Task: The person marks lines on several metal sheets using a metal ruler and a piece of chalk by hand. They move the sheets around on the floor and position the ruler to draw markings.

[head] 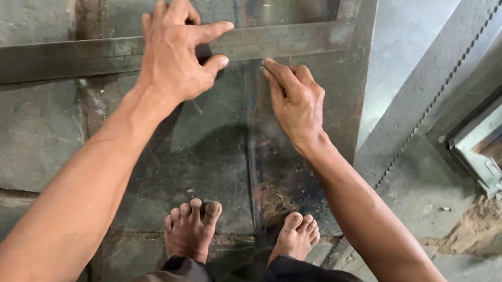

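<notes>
Hands work a metal sheet point(296, 162) on the floor. Left hand point(174, 53) presses a steel rule point(62, 57) under its spread fingers; right hand point(295, 103), fingers pinched together, touches the sheet just below the rule.

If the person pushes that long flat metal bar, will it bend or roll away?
The metal bar looks stiff and probably won't bend. It lies flat, so it would likely slide, not roll. The left hand presses it, probably steadying it.
</notes>
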